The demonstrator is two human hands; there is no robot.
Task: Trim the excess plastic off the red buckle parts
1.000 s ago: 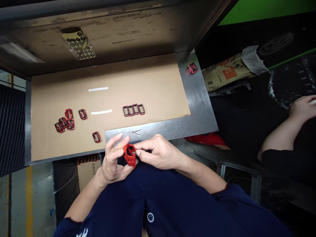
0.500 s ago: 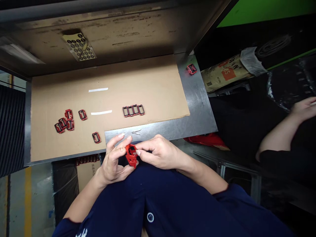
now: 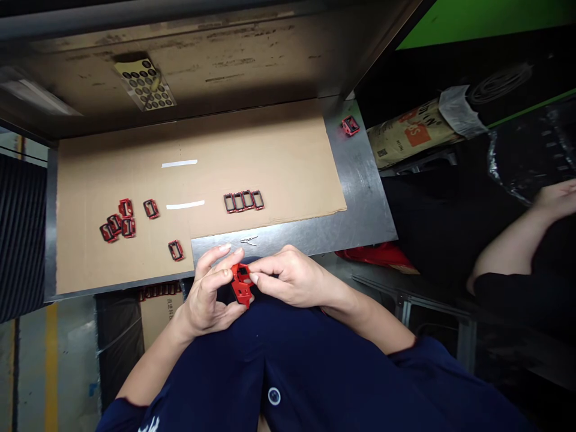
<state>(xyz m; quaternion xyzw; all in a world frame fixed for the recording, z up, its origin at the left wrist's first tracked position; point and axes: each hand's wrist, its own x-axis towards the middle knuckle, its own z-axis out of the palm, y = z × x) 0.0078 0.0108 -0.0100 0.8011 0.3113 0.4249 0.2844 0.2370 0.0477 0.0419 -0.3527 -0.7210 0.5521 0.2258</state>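
Observation:
Close to my body, over the bench's front edge, my left hand (image 3: pixel 207 295) grips a red plastic frame part (image 3: pixel 242 290) between thumb and fingers. The part is tilted and has a dark opening near its top. My right hand (image 3: pixel 288 277) meets it from the right, thumb and forefinger pinched at the part's edge; whether a small piece sits between those fingertips is hidden. Just beyond my hands, tweezers (image 3: pixel 249 241) lie on the bare metal strip. A single red-and-black frame (image 3: pixel 176 250) rests on the cardboard left of them.
Cardboard (image 3: pixel 279 144) covers most of the metal bench (image 3: pixel 360 180). On it sit a row of black-and-red frames (image 3: pixel 243 201) and a loose cluster (image 3: pixel 117 223). One red part (image 3: pixel 350 126) lies at the far right corner. A co-worker's arm (image 3: pixel 517 234) shows at right.
The red frame part has turned slightly in my fingers and shows more of its face. Both hands stay almost in place.

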